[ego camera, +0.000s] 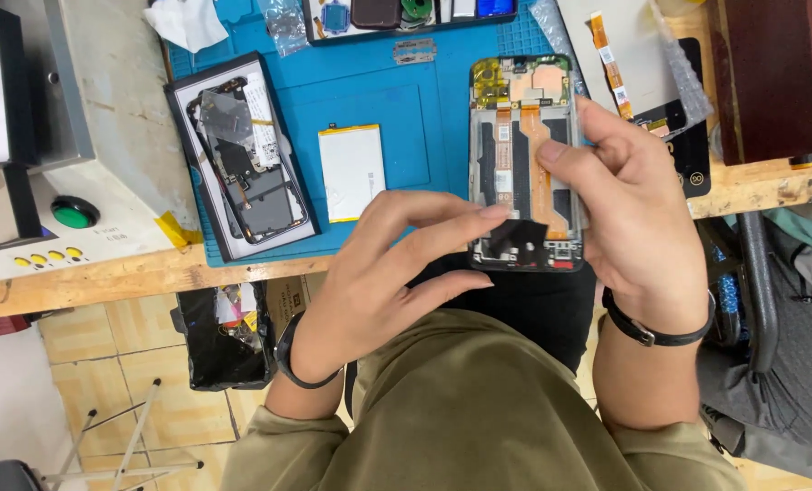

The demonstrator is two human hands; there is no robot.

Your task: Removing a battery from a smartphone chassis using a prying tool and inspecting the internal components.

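An opened phone frame (522, 136) with an orange flex cable down its middle is held upright over the blue mat's front edge. My right hand (633, 218) grips its right side, thumb pressed on the flex cable. My left hand (397, 264) pinches a small black piece (518, 238) at the frame's lower end with finger and thumb. A white battery (351, 171) with yellow edges lies flat on the mat to the left.
A blue work mat (415, 100) covers the wooden bench. A second opened phone in a white tray (242, 164) lies at the left. A grey machine with a green button (75, 213) stands far left. Parts trays (406, 16) and a flex cable (611, 64) lie at the back.
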